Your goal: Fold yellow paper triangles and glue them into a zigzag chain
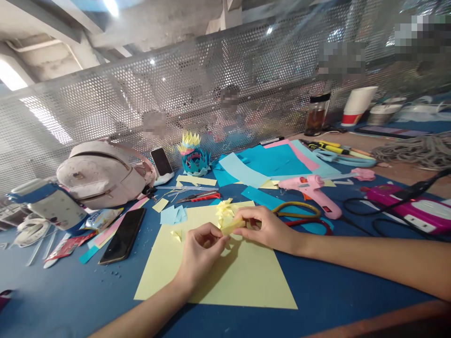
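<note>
Over yellow sheet (243,286) on surface (81,305), yellow strip (231,227) being pinched by fingers of left hand (201,249) and right hand (267,230), scissors (296,203) being seen beside latter

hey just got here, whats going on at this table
A person is working with yellow paper: the left hand and right hand hold a small yellow strip between them, above a large yellow sheet. Folded yellow pieces sit just beyond the fingers. A pink glue gun lies off to the right, unheld.
</note>
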Tool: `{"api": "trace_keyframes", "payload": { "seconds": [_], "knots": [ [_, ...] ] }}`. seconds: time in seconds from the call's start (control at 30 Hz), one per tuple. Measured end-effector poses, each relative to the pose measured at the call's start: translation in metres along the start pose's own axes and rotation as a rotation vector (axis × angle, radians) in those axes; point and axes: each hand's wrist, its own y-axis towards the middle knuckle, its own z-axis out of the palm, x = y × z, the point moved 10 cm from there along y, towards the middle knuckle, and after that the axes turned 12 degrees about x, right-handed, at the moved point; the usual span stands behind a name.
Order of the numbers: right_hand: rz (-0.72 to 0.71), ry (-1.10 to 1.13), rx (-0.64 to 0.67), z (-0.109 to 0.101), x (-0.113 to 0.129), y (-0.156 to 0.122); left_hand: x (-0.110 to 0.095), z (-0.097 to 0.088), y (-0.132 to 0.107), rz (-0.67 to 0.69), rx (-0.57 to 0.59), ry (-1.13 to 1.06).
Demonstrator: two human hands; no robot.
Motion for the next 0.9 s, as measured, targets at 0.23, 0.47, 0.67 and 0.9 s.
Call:
{"api": "trace_keyframes", "payload": {
  "seconds": [0.23,0.47,0.67,0.9],
  "knots": [
    [0.048,-0.014,-0.006,-0.0021,-0.0003,0.0004,-0.0016,-0.0014,-0.0001,0.001,-0.017,-0.044],
    [0.058,0.041,-0.037,-0.0048,-0.0012,0.0011,0.0004,-0.0069,-0.0003,-0.006,-0.057,-0.063],
    [0.070,0.040,-0.029,-0.0040,-0.0025,0.0015,0.0022,-0.0068,0.0000,-0.006,-0.056,-0.082],
    [0.079,0.063,-0.046,-0.0056,-0.0065,0.0026,0.0009,-0.0078,-0.0006,-0.012,-0.065,-0.073]
  ]
}}
